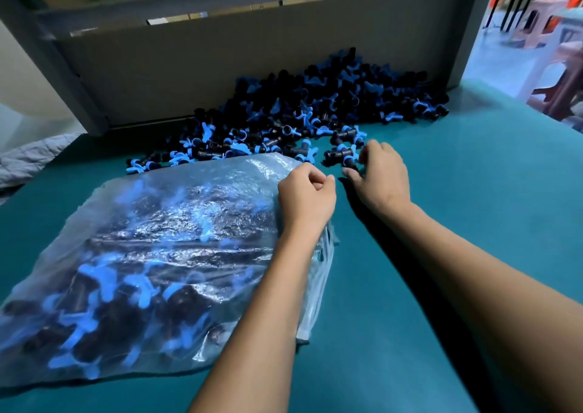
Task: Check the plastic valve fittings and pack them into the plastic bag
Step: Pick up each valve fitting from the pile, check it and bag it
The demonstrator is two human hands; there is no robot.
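A black valve fitting [339,154] with a blue handle is seen on the teal table [473,223], at about 10 o'clock from the right hand [377,175], touching or just beside its curled fingertips; whether it is actually pinched cannot be told. The right wrist is extended forward, palm down. The heap of fittings [315,106] is piled at 12 o'clock against a grey board [220,65]. The plastic bag [151,254], part filled with fittings, is spread at 9 o'clock. Its near edge is gripped by the clenched left hand [306,194], forearm laid across the bag's right side.
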